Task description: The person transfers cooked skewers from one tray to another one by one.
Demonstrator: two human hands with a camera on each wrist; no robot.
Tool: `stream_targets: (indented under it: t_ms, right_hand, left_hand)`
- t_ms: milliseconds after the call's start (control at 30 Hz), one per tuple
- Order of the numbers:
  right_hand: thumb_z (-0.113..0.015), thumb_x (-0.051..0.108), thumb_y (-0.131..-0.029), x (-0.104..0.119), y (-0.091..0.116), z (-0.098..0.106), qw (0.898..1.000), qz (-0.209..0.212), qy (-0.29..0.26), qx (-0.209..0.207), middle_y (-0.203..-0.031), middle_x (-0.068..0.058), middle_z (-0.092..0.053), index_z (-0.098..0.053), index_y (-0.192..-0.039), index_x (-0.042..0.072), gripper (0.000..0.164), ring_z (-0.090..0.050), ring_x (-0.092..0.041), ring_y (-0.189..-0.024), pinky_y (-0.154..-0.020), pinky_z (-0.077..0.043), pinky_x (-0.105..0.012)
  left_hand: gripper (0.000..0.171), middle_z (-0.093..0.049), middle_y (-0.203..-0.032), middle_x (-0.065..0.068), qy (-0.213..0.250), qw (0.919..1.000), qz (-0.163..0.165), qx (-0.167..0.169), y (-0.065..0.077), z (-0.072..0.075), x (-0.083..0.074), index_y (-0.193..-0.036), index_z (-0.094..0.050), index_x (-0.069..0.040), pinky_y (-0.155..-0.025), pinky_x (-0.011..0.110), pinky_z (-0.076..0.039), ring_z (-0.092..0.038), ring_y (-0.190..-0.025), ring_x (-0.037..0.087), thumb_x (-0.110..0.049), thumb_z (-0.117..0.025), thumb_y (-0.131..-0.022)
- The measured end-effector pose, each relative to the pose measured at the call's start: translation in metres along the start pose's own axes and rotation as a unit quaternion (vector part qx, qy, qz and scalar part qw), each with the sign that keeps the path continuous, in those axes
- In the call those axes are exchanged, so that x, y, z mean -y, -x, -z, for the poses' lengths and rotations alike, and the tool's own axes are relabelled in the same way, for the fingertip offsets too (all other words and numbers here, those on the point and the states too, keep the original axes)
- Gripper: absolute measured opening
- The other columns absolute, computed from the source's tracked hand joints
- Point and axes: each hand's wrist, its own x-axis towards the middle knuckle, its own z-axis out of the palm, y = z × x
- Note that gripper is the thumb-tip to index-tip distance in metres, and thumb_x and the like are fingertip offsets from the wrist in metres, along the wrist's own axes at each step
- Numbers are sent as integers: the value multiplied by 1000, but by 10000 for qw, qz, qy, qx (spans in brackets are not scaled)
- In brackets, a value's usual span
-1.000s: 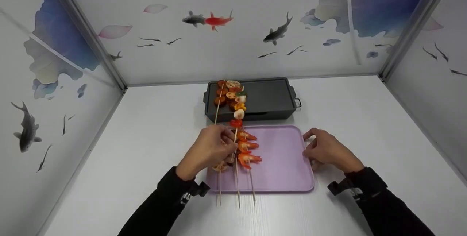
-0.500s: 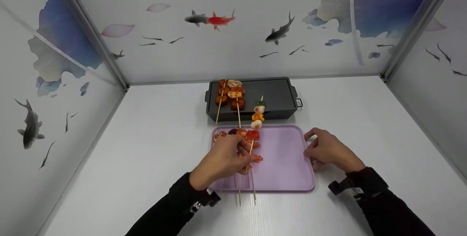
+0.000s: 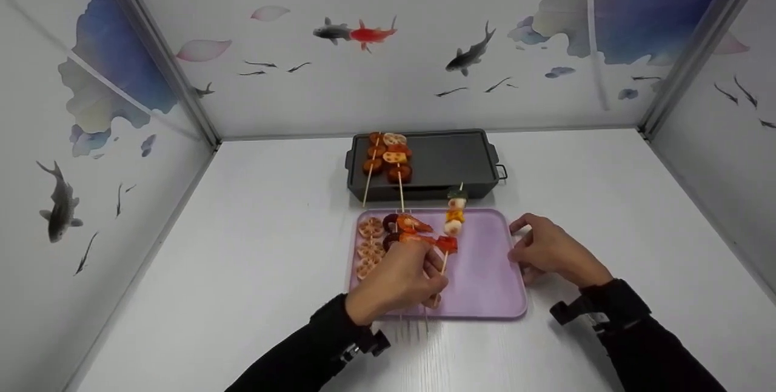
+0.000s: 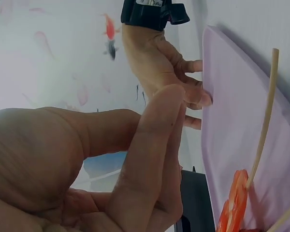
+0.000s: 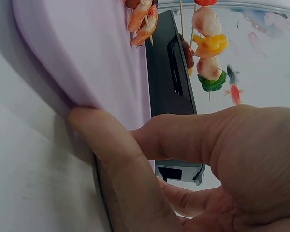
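Observation:
My left hand (image 3: 403,280) pinches the bare stick of a mixed skewer (image 3: 454,215), threaded with red, white, yellow and dark green pieces. That skewer is tilted over the pink-lilac tray (image 3: 488,271), its tip toward the grill. Below the fingers the stick is hidden in the left wrist view, where a shrimp skewer (image 4: 238,195) shows past the hand. My right hand (image 3: 555,252) grips the tray's right rim between thumb and fingers. Lotus-root slices (image 3: 370,249) on a skewer and shrimp (image 3: 413,223) lie on the tray's left side, partly covered by my left hand.
Behind the tray stands a dark grill plate (image 3: 451,159) with a small wire handle (image 3: 501,172) at its right. Two skewers (image 3: 398,174) lie on its left part, sticks pointing toward me. Printed walls enclose the white table (image 3: 279,216).
The left hand has carried the mixed skewer right and toward me, from beside the grill's skewers to over the tray's middle. Lotus slices are uncovered. The right hand keeps its place on the rim.

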Motion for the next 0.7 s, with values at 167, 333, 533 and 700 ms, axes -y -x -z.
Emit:
stream_targets:
  t_ms: [167,333,533,700]
  right_hand:
    - [-73,7,-86,0,-2,0,9999,-143,68,0,-99,-18,-63,-45,-136,2,57,-71,-24,-73,-62,-59,-38]
    - [-75,10,-87,1,-5,-1,9994,-308,182,-17,-100,-17,-63,-45,-137,4,58,-70,-24,-72,-62,-59,-37]
    - [-74,9,-88,1,-5,-1,9997,-224,-1,80,-100,-18,-64,-44,-137,3,58,-71,-24,-72,-62,-60,-38]
    - [-75,10,-89,-1,-4,1,9998,-143,-47,140,-99,-18,-65,-44,-137,2,58,-72,-26,-73,-63,-60,-38]
  left_hand:
    - [10,-68,-80,4,95,9999,68,76,-7,-13,0,-92,-64,-8,-54,29,-57,-71,-60,17,-5,-73,-90]
    - [10,-68,-76,2,-30,9999,36,89,-13,-26,0,-89,-65,-8,-54,27,-56,-70,-59,15,-5,-74,-89]
    - [13,-66,-65,-3,-348,9993,48,155,-20,-41,-1,-80,-66,-12,-55,22,-50,-67,-58,10,-10,-76,-88]
    - [18,-66,-60,-2,-237,9993,252,163,-26,-52,-4,-72,-67,-12,-50,22,-48,-67,-54,11,-11,-77,-87]
